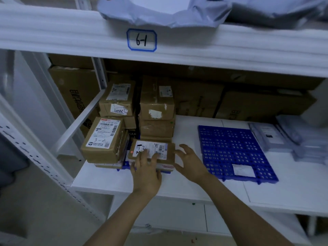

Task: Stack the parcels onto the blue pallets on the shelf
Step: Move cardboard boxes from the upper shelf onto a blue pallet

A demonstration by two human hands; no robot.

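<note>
Parcels (156, 103) crowd the left pallet (125, 165); the right pallet (230, 150) (one slip (243, 170) on it) lies beside them.

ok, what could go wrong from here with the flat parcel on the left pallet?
The flat parcel sits at the front edge of the crowded left pallet, atop thinner items. It may slide off once the left hand and right hand lift away. The 3-2 box beside it looks tilted, so a nudge might topple it.

Parcel storeroom or warehouse. White metal shelf (177, 185) tagged with bay label "6-1" (142, 40). Taped, labelled cardboard parcels (103, 139) stacked beside blue pallet (234, 150).
</note>
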